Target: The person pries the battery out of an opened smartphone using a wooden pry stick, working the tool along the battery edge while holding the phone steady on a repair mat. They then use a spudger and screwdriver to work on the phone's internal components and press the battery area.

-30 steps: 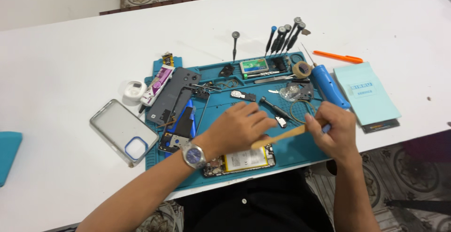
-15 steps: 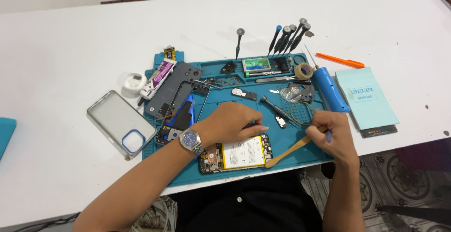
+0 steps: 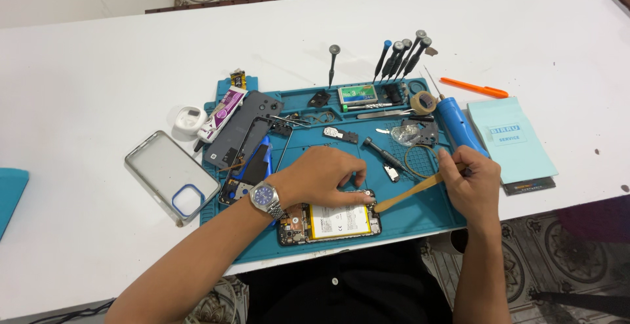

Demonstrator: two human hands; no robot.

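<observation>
My left hand [image 3: 325,176] lies flat over the top edge of the opened black smartphone with its yellow-white battery showing [image 3: 331,221], fingers pressed down on it so the body cannot slide on the teal silicone repair mat [image 3: 420,216]. The phone sits at the near edge of that mat, close to my body, where both arms reach it easily. My right hand [image 3: 471,181] is closed around a thin, tan wooden pry stick [image 3: 408,194], held like a pen and slanted low, so its tip meets the phone's right end by the battery. The blue cylindrical electric screwdriver [image 3: 457,125] and the row of black-handled screwdrivers [image 3: 400,56] lie apart on the far side, off my working patch. The clear phone case [image 3: 172,174] rests on the white table [image 3: 98,75] left of the mat.
</observation>
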